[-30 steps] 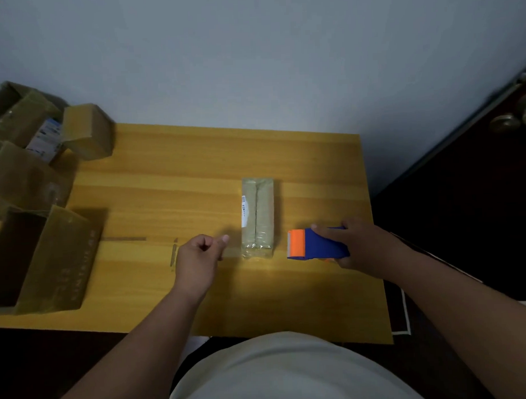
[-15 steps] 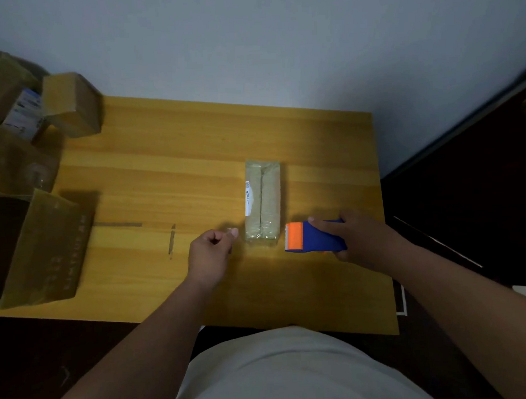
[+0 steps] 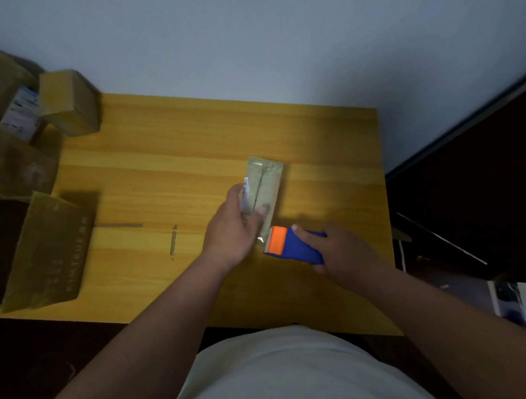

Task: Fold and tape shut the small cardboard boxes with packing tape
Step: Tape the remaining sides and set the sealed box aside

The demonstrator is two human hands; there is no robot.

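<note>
Box (image 3: 267,184) near end hidden under left hand (image 3: 231,230), blurred.

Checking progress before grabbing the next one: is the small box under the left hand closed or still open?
Closed. The small box lies flat, flaps meeting at a centre seam under glossy tape; the left hand grips its near end.

Nothing here can actually be read. The small box (image 3: 266,193) under the left hand (image 3: 233,230) carries a white label strip just above the thumb (print too fine). The open carton (image 3: 53,251), well left of that grip, bears faint, illegible characters.
</note>
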